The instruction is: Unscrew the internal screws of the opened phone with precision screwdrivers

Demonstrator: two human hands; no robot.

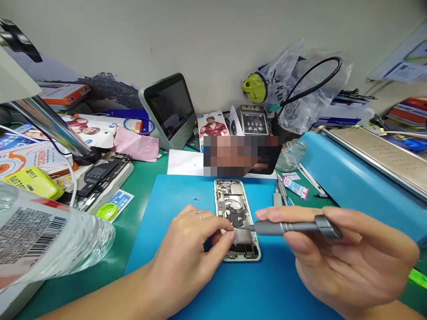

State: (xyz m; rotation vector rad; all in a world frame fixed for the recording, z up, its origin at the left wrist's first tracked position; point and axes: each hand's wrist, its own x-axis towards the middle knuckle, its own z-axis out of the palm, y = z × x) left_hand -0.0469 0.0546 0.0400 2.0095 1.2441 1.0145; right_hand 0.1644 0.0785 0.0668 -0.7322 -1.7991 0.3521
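Observation:
An opened smartphone [230, 202] lies on a blue work mat [187, 186], its inner parts showing. My right hand [353, 262] grips a grey screwdriver [287, 228], held nearly level with its thin tip pointing left over the phone. Above the phone's lower half, my left hand [193, 242] pinches thumb and forefinger together right at the screwdriver's tip. Whatever is between those fingertips is too small or hidden to make out. A few tiny dark pieces [195, 199] rest on the mat left of the phone.
A water bottle [50, 235] fills the near left. Behind it lies another opened phone [103, 178] by a lamp post [56, 129]. A smart display [170, 111] and a glass jar [292, 154] stand at the back. On the right is a blue machine [360, 178]; tools [280, 191] lie beside the mat.

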